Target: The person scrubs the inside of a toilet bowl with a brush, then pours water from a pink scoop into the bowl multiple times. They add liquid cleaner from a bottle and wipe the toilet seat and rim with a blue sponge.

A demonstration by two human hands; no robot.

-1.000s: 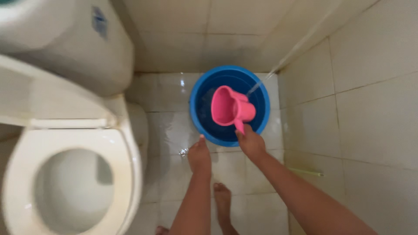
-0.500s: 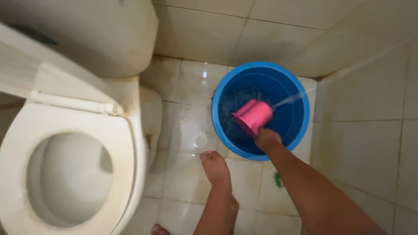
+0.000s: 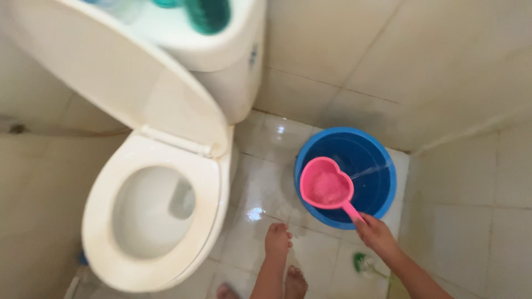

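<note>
Right hand (image 3: 376, 235) with fingers clamped on the handle of a heart-shaped pink plastic scoop (image 3: 326, 189), now raised upright and holding water above the round blue bucket (image 3: 382, 207); half a second earlier it lay tipped on its side inside the bucket, so a scoopful appears to have been drawn. Left hand (image 3: 277, 239), to the left of those fingers, hangs empty with fingers loosely together over the glossy wet tiled floor (image 3: 266, 188). Further left: a smooth white toilet (image 3: 210, 182), seat lid raised.
</note>
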